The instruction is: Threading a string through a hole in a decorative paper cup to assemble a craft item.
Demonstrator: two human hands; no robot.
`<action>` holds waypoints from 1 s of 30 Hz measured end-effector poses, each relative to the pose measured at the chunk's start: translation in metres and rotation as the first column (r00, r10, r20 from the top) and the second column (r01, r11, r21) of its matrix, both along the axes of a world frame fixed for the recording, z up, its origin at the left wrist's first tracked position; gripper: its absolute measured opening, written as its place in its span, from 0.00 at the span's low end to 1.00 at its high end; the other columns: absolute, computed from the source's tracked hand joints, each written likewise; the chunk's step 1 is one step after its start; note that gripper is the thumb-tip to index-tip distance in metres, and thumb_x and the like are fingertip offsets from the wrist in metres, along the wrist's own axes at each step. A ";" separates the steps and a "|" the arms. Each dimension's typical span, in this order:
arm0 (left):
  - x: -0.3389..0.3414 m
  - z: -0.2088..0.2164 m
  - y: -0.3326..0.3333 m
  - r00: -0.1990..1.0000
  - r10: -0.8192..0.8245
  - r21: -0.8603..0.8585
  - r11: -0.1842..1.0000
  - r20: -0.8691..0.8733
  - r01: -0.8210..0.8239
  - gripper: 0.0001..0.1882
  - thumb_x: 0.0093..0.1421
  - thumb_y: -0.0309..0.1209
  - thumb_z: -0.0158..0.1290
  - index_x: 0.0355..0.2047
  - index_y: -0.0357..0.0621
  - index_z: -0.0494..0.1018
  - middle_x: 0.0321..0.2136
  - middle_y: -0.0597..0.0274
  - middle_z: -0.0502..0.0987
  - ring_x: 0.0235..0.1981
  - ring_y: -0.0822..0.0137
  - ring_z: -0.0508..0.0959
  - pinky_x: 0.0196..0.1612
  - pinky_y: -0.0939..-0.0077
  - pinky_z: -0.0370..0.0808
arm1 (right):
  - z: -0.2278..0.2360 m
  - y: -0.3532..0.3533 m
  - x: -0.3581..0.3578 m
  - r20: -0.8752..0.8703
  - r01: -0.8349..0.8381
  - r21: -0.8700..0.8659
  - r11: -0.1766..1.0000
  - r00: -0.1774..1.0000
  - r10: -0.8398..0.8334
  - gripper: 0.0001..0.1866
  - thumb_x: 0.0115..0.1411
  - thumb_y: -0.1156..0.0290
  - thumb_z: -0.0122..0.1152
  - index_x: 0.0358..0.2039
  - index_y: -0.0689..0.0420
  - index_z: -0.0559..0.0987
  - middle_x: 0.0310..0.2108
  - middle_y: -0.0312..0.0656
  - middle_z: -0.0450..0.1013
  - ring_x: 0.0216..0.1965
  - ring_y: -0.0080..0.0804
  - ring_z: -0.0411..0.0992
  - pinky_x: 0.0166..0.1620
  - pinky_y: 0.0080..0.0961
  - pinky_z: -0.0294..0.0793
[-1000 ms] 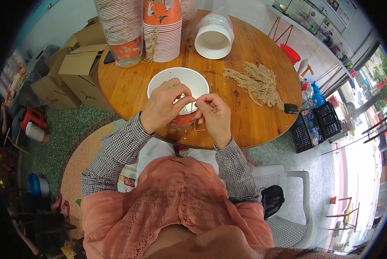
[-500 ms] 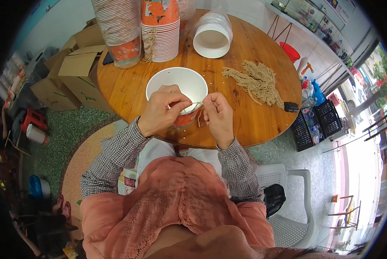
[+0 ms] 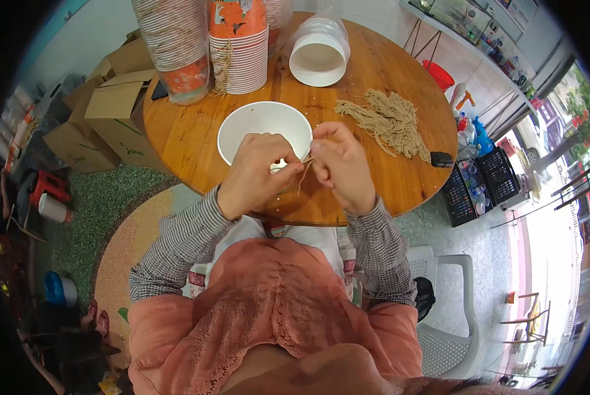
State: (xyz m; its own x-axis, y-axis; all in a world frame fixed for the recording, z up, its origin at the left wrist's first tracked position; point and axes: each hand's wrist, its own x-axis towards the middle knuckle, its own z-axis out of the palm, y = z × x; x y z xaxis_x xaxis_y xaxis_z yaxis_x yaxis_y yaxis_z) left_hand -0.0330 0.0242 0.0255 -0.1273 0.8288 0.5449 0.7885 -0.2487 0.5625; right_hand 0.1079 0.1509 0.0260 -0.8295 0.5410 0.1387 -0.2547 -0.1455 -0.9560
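Note:
A round paper tub (image 3: pixel 262 122), white inside, stands upright near the table's front edge. In front of its rim my left hand (image 3: pixel 258 172) pinches a thin piece of tan twine (image 3: pixel 301 176) between thumb and fingertips. My right hand (image 3: pixel 345 168) is closed on the same twine just to the right, its fingertips almost meeting the left ones. One loose end dangles between the hands. My hands hide the tub's front side and whatever the twine may pass through. A heap of tan twine strands (image 3: pixel 390 124) lies to the right on the table.
Behind the tub rise tall stacks of orange-and-white paper tubs (image 3: pixel 247 62), some in plastic wrap. A wrapped white stack (image 3: pixel 318 62) lies on its side. A small black object (image 3: pixel 442 159) sits at the right edge of the wooden table (image 3: pixel 374 191). Cardboard boxes (image 3: pixel 113 105) stand left.
My right hand has turned and lifted slightly, and both hands have drawn the twine a little rightward from the tub. The loose end now hangs between the fingertips. The view has shifted slightly.

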 end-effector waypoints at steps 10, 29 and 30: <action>0.013 -0.030 -0.018 0.951 0.238 0.214 0.957 -0.199 -0.195 0.04 0.52 0.24 0.58 0.26 0.44 0.74 0.23 0.62 0.74 0.29 0.60 0.76 0.48 0.62 0.67 | 0.025 0.038 0.043 -0.454 -0.071 -0.489 0.869 0.872 -0.184 0.06 0.65 0.76 0.49 0.42 0.54 0.70 0.21 0.31 0.56 0.19 0.18 0.52 0.17 0.14 0.53; 0.008 -0.011 -0.051 0.940 -0.095 0.166 0.985 0.328 0.041 0.10 0.61 0.25 0.51 0.42 0.37 0.74 0.41 0.61 0.78 0.41 0.63 0.77 0.49 0.71 0.69 | 0.028 -0.046 0.039 -0.242 -0.412 -0.409 0.814 0.909 0.339 0.11 0.66 0.70 0.51 0.47 0.55 0.68 0.32 0.35 0.70 0.26 0.24 0.68 0.26 0.22 0.69; 0.028 -0.022 -0.051 0.856 -0.143 0.181 0.982 0.496 0.059 0.10 0.64 0.27 0.48 0.43 0.35 0.73 0.39 0.63 0.78 0.40 0.67 0.76 0.46 0.73 0.70 | 0.023 -0.050 0.030 -0.291 -0.430 -0.423 0.798 0.898 0.329 0.10 0.66 0.70 0.50 0.47 0.55 0.68 0.33 0.35 0.70 0.28 0.24 0.69 0.28 0.22 0.70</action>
